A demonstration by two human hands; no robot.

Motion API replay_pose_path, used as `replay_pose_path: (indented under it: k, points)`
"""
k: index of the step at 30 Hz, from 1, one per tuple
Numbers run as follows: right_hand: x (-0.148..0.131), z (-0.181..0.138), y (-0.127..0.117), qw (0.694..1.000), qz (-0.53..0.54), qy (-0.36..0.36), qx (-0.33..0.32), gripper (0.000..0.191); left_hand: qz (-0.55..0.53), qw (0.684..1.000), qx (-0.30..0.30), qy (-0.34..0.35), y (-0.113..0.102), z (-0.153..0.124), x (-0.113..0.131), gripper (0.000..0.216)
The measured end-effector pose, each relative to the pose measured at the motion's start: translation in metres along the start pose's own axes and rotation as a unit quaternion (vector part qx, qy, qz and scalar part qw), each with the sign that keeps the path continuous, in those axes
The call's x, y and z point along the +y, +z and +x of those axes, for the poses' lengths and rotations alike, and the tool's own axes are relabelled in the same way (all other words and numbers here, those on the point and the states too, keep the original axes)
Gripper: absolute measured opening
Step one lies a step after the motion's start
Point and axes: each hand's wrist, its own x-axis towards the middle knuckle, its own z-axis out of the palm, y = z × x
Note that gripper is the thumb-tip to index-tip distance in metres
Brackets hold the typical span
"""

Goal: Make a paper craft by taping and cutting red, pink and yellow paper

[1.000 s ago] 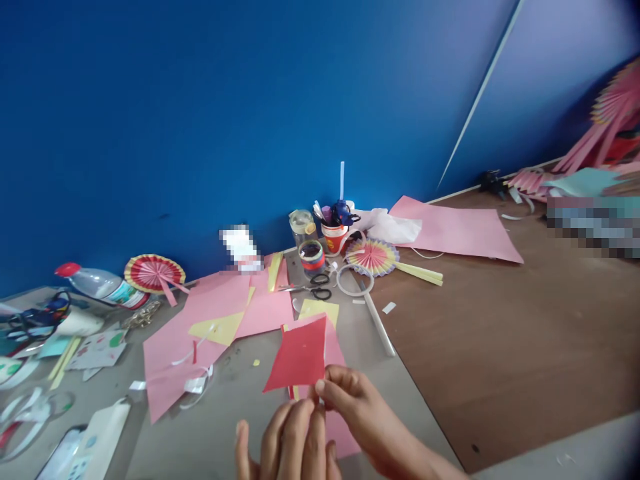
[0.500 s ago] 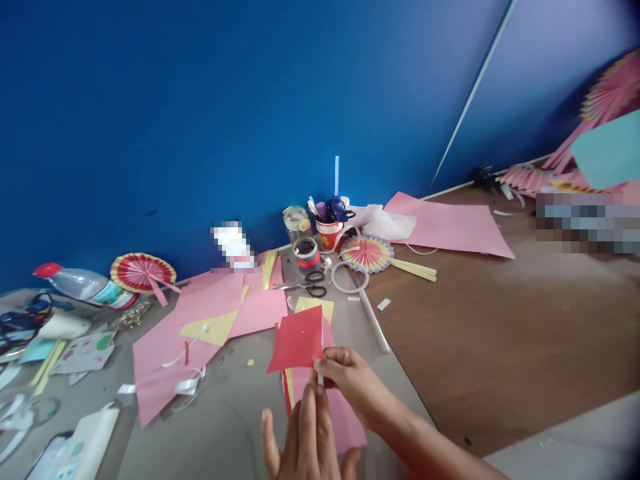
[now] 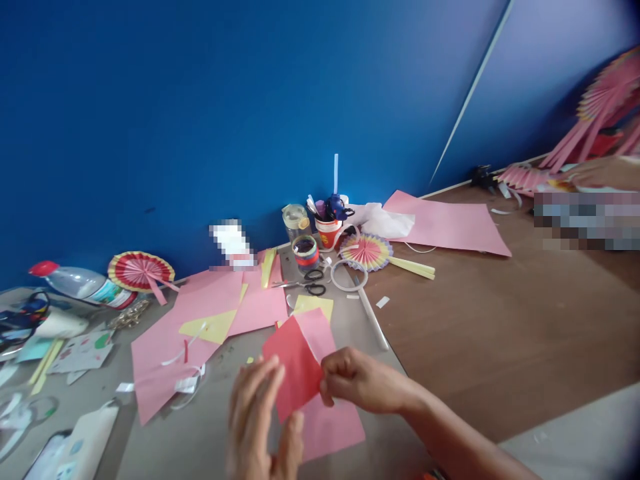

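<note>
My right hand [image 3: 363, 380] is closed, its thumb and forefinger pinching the right corner of a red paper [image 3: 296, 365]. The red sheet lies slanted above a pink paper strip [image 3: 333, 430], which shows above and below it. My left hand [image 3: 260, 417] is open beside the sheet's left edge, fingers stretched and thumb apart, slightly blurred. Whether its fingertips touch the red sheet I cannot tell. Just beyond lie a yellow paper piece [image 3: 320, 307] and black-handled scissors [image 3: 315, 289].
Large pink sheets [image 3: 175, 353] spread left. At the wall stand a glass jar [image 3: 296, 220] and a red cup of tools [image 3: 327, 237]. A pleated paper fan [image 3: 367, 252] and clear tape ring [image 3: 349, 275] lie nearby. Another person's hand [image 3: 607, 175] is far right.
The red paper has turned and come down nearer to me. My left hand has moved left, away from my right fingers. At far right, the turquoise sheet has left view and another person's hand shows.
</note>
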Motion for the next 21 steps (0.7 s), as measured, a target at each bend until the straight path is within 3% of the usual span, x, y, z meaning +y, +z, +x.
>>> replay_pose_path:
  k: [3,7,13,18,21]
  points:
    - [-0.012,-0.009,-0.008,0.995,-0.080,-0.004,-0.065,0.018,-0.143,0.980,-0.078,-0.117,-0.009,0.024,-0.017,0.048]
    - [-0.027,-0.013,-0.015,0.980,-0.176,0.001,-0.096,0.014,-0.353,0.879,-0.178,-0.267,-0.004,0.041,-0.021,0.038]
    - [-0.025,-0.014,-0.021,0.973,-0.204,0.006,-0.105,0.015,-0.404,0.834,-0.124,-0.355,0.001,0.041,-0.016,0.030]
    - [-0.009,-0.013,-0.026,0.982,-0.170,0.030,-0.075,0.016,-0.406,0.829,-0.131,-0.363,0.003,0.037,-0.021,0.033]
    - [0.000,-0.013,-0.030,0.991,-0.121,0.004,-0.051,0.026,-0.405,0.822,-0.117,-0.384,0.007,0.036,-0.028,0.035]
